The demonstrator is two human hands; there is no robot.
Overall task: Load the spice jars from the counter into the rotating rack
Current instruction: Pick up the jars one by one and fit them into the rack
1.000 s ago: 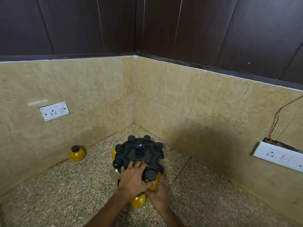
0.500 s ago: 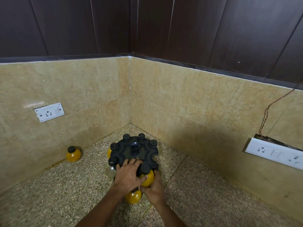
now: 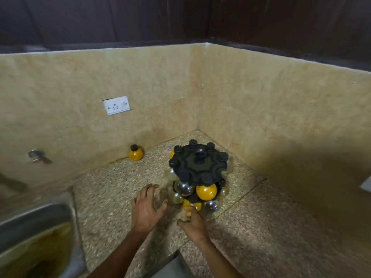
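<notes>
The black rotating rack [image 3: 199, 164] stands in the counter's corner with several black-capped round jars hanging in its slots, some yellow [image 3: 206, 191] and some clear [image 3: 183, 187]. One yellow spice jar [image 3: 136, 153] stands alone on the counter against the left wall. My left hand [image 3: 147, 207] hovers with spread fingers just left of the rack's base, holding nothing. My right hand [image 3: 193, 222] is in front of the rack's bottom tier, its fingertips at a low yellow jar [image 3: 191, 203]; the frame is blurred there, so the grip is unclear.
A steel sink [image 3: 36, 237] fills the lower left, with a tap [image 3: 37, 156] on the wall above it. A white socket [image 3: 116, 105] sits on the left wall. The speckled counter [image 3: 271, 227] extends right of the rack, its front edge near my arms.
My left hand has come off the top of the rack and now hovers beside its base. My right hand has dropped lower. The view swung left, bringing the sink into sight.
</notes>
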